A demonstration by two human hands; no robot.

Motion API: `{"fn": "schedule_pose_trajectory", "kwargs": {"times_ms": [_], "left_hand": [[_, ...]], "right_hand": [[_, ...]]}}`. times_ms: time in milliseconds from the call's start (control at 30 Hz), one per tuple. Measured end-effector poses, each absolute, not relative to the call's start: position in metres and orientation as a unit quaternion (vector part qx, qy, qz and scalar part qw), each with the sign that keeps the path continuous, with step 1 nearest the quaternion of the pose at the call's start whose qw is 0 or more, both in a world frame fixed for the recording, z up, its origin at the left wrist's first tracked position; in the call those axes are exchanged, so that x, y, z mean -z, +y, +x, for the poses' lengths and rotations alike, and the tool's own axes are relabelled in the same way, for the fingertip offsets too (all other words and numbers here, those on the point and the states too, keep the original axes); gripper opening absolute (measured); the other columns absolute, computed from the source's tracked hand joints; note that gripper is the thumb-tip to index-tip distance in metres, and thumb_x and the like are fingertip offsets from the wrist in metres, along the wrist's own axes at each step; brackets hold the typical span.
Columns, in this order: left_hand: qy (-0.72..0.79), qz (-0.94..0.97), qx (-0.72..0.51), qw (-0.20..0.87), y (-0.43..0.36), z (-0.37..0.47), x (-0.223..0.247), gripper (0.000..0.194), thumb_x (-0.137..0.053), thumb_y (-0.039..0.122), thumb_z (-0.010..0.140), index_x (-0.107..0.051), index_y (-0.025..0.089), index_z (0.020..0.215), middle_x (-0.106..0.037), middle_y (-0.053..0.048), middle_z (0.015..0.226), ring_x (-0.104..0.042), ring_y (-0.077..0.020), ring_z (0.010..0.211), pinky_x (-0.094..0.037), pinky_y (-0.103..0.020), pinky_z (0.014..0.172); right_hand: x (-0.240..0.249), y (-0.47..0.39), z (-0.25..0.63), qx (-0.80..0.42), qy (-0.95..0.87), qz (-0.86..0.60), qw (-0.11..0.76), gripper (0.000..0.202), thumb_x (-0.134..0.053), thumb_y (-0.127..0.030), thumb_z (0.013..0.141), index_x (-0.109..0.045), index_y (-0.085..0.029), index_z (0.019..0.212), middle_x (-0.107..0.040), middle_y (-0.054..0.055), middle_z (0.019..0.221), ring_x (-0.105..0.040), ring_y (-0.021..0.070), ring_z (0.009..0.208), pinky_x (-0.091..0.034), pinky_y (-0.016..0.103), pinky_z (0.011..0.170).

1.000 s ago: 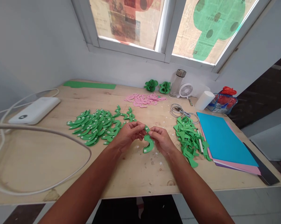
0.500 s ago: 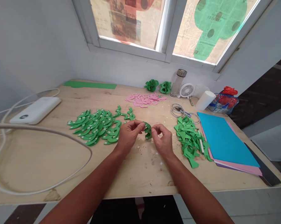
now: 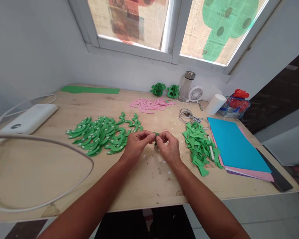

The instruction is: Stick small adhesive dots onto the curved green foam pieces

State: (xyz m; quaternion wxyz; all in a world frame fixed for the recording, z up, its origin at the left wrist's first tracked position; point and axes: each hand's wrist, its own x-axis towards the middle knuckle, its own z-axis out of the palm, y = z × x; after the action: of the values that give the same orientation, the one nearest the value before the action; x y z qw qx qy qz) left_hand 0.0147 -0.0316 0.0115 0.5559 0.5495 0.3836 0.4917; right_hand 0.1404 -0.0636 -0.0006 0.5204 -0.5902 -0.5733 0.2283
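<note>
Between the fingertips of both hands is a small green paper cutout [image 3: 156,144], mostly hidden by the fingers. My left hand [image 3: 137,142] pinches it from the left, and my right hand [image 3: 168,146] pinches it from the right, the thumbs almost meeting. Left of my hands lies a pile of curved green paper pieces [image 3: 97,134], many with little white squares on their ends. To the right sits a heap of green paper scraps [image 3: 199,147] with a white pen [image 3: 210,149] on top. Tiny white bits are scattered on the wood below my hands.
Pink paper cutouts [image 3: 151,105] and two green paper ornaments [image 3: 158,89] stand at the back. Tape rolls [image 3: 186,116], a bottle [image 3: 186,87], a fan [image 3: 195,94] and blue sheets [image 3: 239,144] are right. A power bank [image 3: 29,119] and looping white cable [image 3: 65,146] occupy the left.
My right hand has come in toward my left, so the fingertips nearly touch and cover most of the green cutout. The whole view has shifted slightly.
</note>
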Motion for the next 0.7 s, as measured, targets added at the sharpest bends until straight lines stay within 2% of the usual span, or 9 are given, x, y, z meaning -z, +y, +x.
{"fn": "schedule_pose_trajectory", "kwargs": {"times_ms": [700], "left_hand": [[0.385,0.560,-0.483,0.552,-0.0358,0.0167,-0.0141,0.013,-0.067,0.024,0.069,-0.067,0.015,0.059,-0.060,0.001,0.058,-0.052,-0.0109,0.058,-0.043,-0.022,0.059]], "right_hand": [[0.0012,-0.0641,0.1414,-0.240,-0.560,-0.604,0.514,0.011,-0.052,-0.026,0.070,-0.050,-0.020,0.061,-0.053,-0.003,0.055,-0.048,0.0120,0.055,-0.038,0.023,0.054]]}}
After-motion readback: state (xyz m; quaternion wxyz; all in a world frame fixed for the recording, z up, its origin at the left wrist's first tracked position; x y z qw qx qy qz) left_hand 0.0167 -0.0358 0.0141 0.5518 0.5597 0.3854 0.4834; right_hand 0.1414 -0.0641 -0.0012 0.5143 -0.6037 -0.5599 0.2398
